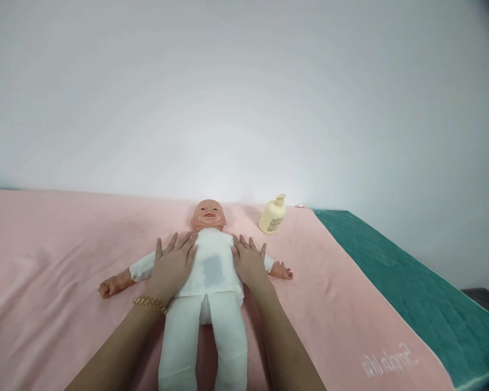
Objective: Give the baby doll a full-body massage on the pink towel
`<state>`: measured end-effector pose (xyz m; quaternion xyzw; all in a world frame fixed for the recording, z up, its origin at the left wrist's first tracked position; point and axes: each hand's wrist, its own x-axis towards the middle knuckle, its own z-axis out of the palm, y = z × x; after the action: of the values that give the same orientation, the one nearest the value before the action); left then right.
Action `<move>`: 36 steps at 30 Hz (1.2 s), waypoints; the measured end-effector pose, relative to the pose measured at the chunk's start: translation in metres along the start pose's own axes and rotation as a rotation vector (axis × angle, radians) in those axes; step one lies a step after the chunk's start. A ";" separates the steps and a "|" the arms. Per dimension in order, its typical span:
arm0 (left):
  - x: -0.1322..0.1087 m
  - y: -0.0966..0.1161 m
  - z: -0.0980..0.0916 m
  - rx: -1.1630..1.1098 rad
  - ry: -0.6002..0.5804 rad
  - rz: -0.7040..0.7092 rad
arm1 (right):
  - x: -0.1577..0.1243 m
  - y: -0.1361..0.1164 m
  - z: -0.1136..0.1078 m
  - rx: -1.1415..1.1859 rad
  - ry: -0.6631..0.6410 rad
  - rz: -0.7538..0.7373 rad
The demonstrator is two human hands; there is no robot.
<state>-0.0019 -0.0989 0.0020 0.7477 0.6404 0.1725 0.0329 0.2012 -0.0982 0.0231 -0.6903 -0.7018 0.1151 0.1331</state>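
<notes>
Doll (pixel 207 290) — bald, white-bodied, with bluish-grey front patch (pixel 213 270)

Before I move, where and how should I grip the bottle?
Probably wrap the right hand around the bottle below its pump, coming from the near side: the body is broad and rounded, the pump slim, and that hand is the closer one.

The doll (pixel 209 288) has a smooth, slightly glossy, plastic-looking head (pixel 208 213) and matt cloth torso (pixel 214 244). The pump bottle (pixel 271 218) looks like smooth plastic, the bracelet (pixel 150 303) shiny metal, the pink sheet (pixel 330 304) matt, wrinkled cloth.
</notes>
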 end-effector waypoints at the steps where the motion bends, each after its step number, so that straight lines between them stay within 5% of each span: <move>1: 0.000 -0.002 0.000 0.037 0.015 -0.024 | 0.000 -0.001 -0.001 0.024 0.012 -0.001; 4: 0.001 -0.007 -0.001 0.094 0.015 -0.049 | -0.005 -0.005 -0.007 0.244 0.014 -0.109; 8: 0.002 -0.008 0.000 0.124 0.007 -0.051 | -0.020 -0.019 -0.016 0.656 -0.160 -0.547; 12: 0.002 -0.007 -0.001 0.172 0.001 -0.053 | -0.032 -0.031 -0.021 0.630 -0.358 -0.789; 24: 0.002 -0.017 0.006 0.227 0.027 -0.030 | -0.015 -0.019 -0.004 0.335 -0.225 -0.534; 30: 0.002 -0.015 0.004 0.231 0.158 -0.004 | -0.007 -0.011 0.005 0.177 -0.136 -0.268; 33: 0.003 -0.009 -0.004 0.147 0.215 0.074 | -0.006 -0.008 0.003 0.108 -0.110 -0.169; 36: 0.000 0.004 -0.016 -0.019 0.131 0.272 | -0.004 -0.003 0.001 0.046 -0.088 -0.093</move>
<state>-0.0033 -0.1022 0.0176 0.8144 0.5322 0.2298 -0.0255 0.1978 -0.1019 0.0232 -0.6479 -0.7355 0.1553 0.1230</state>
